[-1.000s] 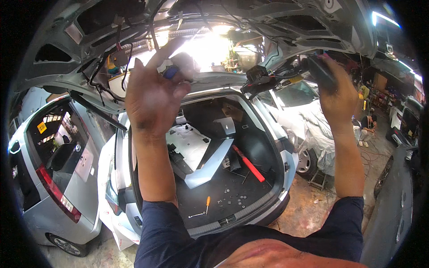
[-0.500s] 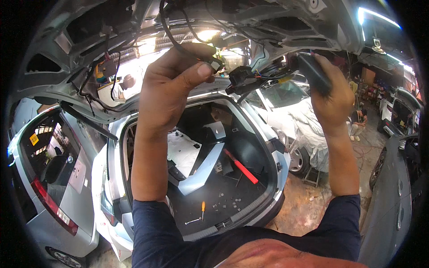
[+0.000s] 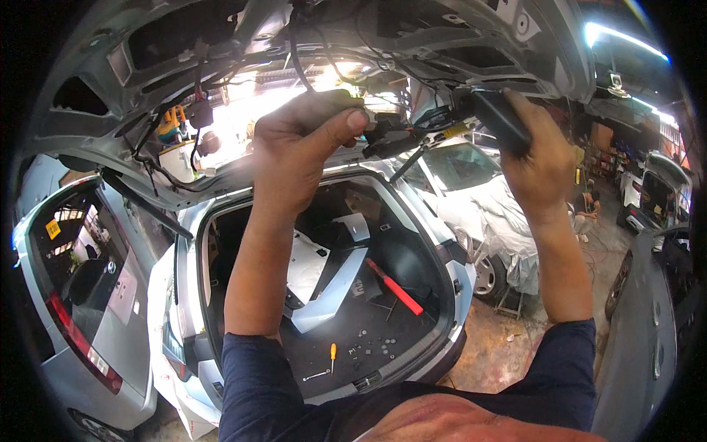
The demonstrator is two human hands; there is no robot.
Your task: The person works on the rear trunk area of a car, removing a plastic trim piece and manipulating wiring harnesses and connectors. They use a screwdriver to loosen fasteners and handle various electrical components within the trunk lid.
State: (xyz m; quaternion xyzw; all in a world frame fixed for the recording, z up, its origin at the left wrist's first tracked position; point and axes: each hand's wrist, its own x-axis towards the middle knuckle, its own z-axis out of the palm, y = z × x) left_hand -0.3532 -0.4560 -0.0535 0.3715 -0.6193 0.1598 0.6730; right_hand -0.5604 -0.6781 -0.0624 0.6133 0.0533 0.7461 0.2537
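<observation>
Beneath the raised tailgate [image 3: 258, 55], my left hand [image 3: 313, 136] pinches a small wire connector [image 3: 362, 124] between thumb and fingers. A dark cable [image 3: 298, 66] runs up from it toward the panel. The connector's tip touches or nearly touches a black connector block [image 3: 390, 136]; the exact contact is hard to tell. My right hand [image 3: 545, 151] is closed around a black box-shaped part [image 3: 503, 121]. Wires with a yellow label [image 3: 453, 131] stretch between the block and that part.
Below, the open cargo area [image 3: 317, 346] holds a long silver trim strip [image 3: 335, 291], a red-handled tool [image 3: 398, 287], an orange screwdriver [image 3: 333, 353], a wrench [image 3: 317, 376] and several small fasteners. Parked cars stand both sides; a person [image 3: 587, 210] sits far right.
My left hand has moved right with the wire connector, closing the gap to the black connector block. My right hand has shifted slightly left with the black part.
</observation>
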